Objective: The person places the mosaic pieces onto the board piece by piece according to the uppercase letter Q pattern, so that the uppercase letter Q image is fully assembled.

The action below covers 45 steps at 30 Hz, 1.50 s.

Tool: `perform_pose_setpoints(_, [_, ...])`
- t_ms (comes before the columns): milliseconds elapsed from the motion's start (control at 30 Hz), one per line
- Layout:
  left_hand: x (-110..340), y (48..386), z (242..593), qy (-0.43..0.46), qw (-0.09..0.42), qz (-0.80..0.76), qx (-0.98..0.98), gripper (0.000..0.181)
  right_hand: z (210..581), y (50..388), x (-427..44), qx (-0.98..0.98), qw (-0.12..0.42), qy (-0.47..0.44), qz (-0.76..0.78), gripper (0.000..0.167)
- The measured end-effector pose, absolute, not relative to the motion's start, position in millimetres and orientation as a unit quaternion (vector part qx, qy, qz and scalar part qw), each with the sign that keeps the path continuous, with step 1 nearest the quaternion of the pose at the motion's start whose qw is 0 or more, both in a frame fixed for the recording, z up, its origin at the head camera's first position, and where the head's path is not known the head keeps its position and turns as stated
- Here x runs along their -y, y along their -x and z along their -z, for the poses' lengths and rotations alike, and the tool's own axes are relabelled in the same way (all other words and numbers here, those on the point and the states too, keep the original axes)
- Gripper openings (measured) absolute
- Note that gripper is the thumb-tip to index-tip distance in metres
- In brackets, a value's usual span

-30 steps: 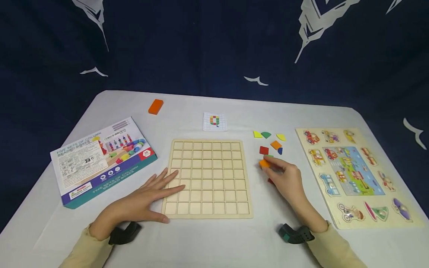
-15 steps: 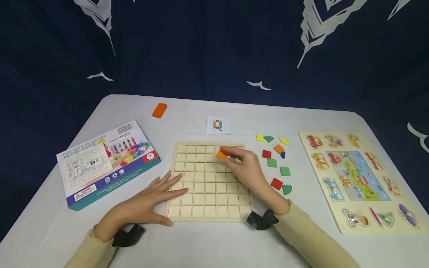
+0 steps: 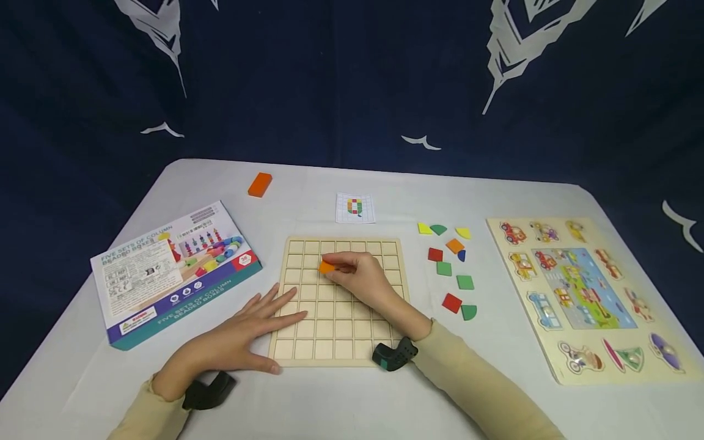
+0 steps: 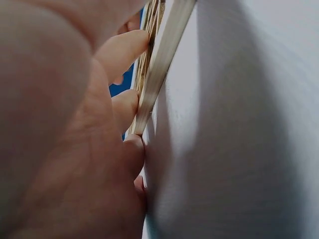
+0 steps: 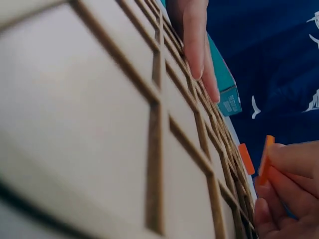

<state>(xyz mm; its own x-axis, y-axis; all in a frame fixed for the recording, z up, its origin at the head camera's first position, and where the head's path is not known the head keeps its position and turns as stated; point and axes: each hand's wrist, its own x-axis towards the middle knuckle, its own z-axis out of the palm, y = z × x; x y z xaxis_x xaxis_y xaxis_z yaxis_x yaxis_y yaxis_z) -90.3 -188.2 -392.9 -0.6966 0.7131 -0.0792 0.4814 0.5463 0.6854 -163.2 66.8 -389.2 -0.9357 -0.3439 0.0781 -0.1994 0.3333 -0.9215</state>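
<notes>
A pale wooden grid board [image 3: 324, 330] lies on the white table. My right hand [image 3: 365, 278] pinches an orange square tile [image 3: 327, 267] between thumb and fingers over the board's upper part; in the right wrist view the tile [image 5: 266, 159] is seen edge-on, and whether it touches the board I cannot tell. My left hand [image 3: 236, 336] lies spread at the board's left edge, some fingertips on the grid. In the left wrist view its fingertips meet the board's side [image 4: 162, 59]. Past the board's far edge lies a small card [image 3: 355, 208] with a coloured pattern.
Right of the board lie loose tiles, among them a red square [image 3: 452, 303], a green square [image 3: 465, 282] and a blue piece [image 3: 461, 255]. A picture puzzle board [image 3: 594, 360] is at the far right. At the left are a box [image 3: 176, 275] and an orange block [image 3: 260, 184].
My right hand has carried the orange tile leftward from the loose pieces, across the board to its upper middle. My left hand has stayed at the board's left edge.
</notes>
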Motion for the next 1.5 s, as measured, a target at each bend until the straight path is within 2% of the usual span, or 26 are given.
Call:
perform_pose_setpoints(267, [187, 91, 392, -0.350, 0.178, -0.319, -0.863, 0.083, 397, 168, -69, -0.856, 0.010, 0.247, 0.453, 0.026])
perform_pose_setpoints(633, [188, 89, 394, -0.350, 0.179, -0.318, -0.862, 0.083, 398, 166, -70, -0.865, 0.008, 0.275, 0.420, 0.029])
perform_pose_setpoints(900, [189, 89, 392, -0.357, 0.176, -0.317, -0.861, 0.082, 398, 166, -69, -0.868, 0.000, 0.286, 0.407, 0.025])
perform_pose_setpoints(1300, [188, 91, 395, -0.359, 0.174, -0.320, -0.859, 0.082, 394, 164, -72, -0.860, -0.001, 0.275, 0.429, 0.024])
perform_pose_setpoints(1500, [189, 91, 396, -0.359, 0.171, -0.323, -0.859, 0.082, 367, 166, -102, -0.843, -0.016, 0.216, 0.492, 0.026])
